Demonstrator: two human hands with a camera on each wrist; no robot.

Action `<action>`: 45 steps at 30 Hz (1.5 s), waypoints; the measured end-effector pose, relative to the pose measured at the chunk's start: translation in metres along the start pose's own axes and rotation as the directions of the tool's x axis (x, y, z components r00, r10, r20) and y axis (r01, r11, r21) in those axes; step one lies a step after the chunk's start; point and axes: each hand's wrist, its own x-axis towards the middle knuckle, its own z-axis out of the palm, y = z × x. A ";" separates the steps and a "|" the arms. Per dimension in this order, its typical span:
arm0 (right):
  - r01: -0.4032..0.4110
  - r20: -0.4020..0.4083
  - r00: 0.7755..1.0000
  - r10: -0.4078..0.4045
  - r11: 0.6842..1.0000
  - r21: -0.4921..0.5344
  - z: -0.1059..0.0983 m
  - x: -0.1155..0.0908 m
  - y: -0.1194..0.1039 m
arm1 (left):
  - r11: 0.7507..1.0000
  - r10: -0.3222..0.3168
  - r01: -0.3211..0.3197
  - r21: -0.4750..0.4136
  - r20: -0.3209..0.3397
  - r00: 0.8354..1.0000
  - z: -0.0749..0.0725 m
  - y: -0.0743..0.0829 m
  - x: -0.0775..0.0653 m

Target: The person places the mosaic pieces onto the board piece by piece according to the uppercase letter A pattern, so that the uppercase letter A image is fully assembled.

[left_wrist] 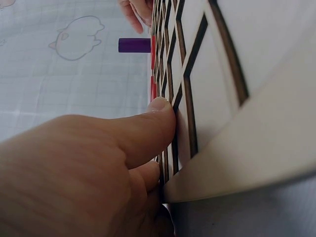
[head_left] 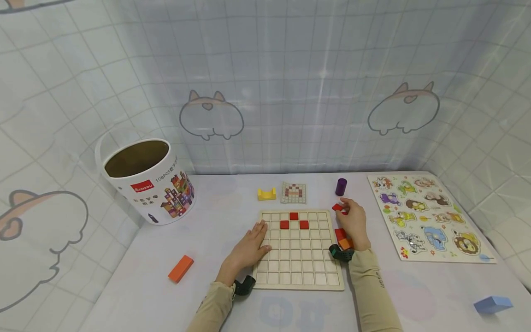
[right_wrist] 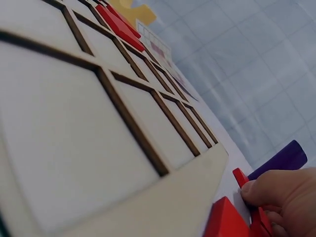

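Note:
A wooden grid board [head_left: 296, 287] lies flat on the table, with three red square tiles [head_left: 293, 216] set in cells near its far edge. My left hand [head_left: 249, 246] rests on the board's left edge, fingers extended; its thumb [left_wrist: 148, 131] touches the frame. Past the board's right edge, my right hand [head_left: 353, 223] has its fingers curled down at a small group of red tiles [head_left: 337, 207]. In the right wrist view the thumb presses on a red tile [right_wrist: 240, 177], and the other fingers are mostly hidden. Closer to that wrist lie a red block [head_left: 339, 234] and an orange block [head_left: 345, 243].
Behind the board lie a pattern card [head_left: 293, 192] and a yellow notched block [head_left: 267, 194]. A purple cylinder [head_left: 341, 186] stands beyond the right hand. An animal puzzle board [head_left: 431, 216] is at right, a white bucket [head_left: 151, 193] at left. Orange [head_left: 180, 269] and blue [head_left: 492, 304] blocks lie nearer.

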 end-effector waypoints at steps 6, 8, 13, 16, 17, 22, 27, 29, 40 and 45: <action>-0.052 0.022 0.999 0.050 0.996 0.078 -0.005 -0.002 -0.001 | 1.000 -0.003 0.003 0.007 0.000 1.000 0.000 0.000 0.001; -0.072 0.031 0.997 0.069 0.992 0.103 -0.006 -0.003 -0.002 | 1.000 -0.001 0.001 0.009 -0.003 1.000 0.000 0.000 0.001; -0.073 0.029 0.997 0.070 0.988 0.137 -0.009 -0.003 -0.008 | 1.000 0.004 -0.004 0.008 -0.009 1.000 0.000 0.000 0.001; -0.060 0.021 0.998 0.057 0.988 0.140 -0.011 -0.004 -0.014 | 1.000 0.001 -0.001 0.006 -0.007 1.000 0.000 -0.001 0.001; -0.055 0.024 0.998 0.053 0.988 0.142 -0.012 -0.004 -0.016 | 1.000 0.000 0.000 0.004 -0.007 1.000 0.000 -0.001 0.001; -0.029 0.049 0.999 0.022 0.987 0.158 -0.014 -0.004 -0.024 | 1.000 -0.006 0.006 0.002 -0.002 1.000 0.000 -0.001 0.001; -0.003 0.055 0.998 -0.007 0.984 0.178 -0.015 -0.004 -0.032 | 1.000 -0.011 0.011 -0.015 0.003 1.000 -0.003 0.001 0.000; 0.006 0.059 0.998 -0.017 0.982 0.188 -0.014 -0.005 -0.035 | 1.000 -0.018 0.018 -0.016 0.008 1.000 -0.004 0.002 0.000; 0.090 0.173 0.976 -0.133 0.968 0.235 0.009 -0.018 -0.058 | 1.000 -0.013 0.013 -0.004 -0.001 1.000 -0.003 -0.002 0.000; 0.132 0.246 0.948 -0.203 0.951 0.278 0.026 -0.027 -0.071 | 1.000 -0.016 0.016 -0.003 -0.004 1.000 -0.001 -0.002 0.001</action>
